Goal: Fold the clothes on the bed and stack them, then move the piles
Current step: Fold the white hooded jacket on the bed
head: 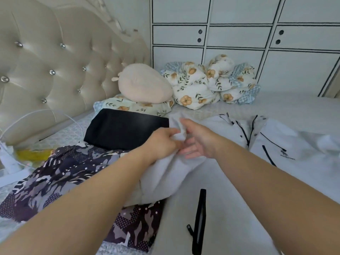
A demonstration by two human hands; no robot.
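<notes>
Bed (294, 107), tufted headboard behind; clothes mid-fold.
Left hand (161, 142) pinches a bunched edge of the white garment (165, 173) lying over the patterned garment (64, 172); right hand (198, 140) loosely spread against it. Fabric looks light, limp: grip corners or hems.

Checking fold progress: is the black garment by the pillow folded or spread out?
Folded. The black garment lies as a compact flat rectangle with straight edges beside the floral pillow, no sleeves or legs showing.

Your bare mattress (294, 107) lies open to the right; black folded garment (125, 128) and floral bedding (211, 83) block ahead
</notes>
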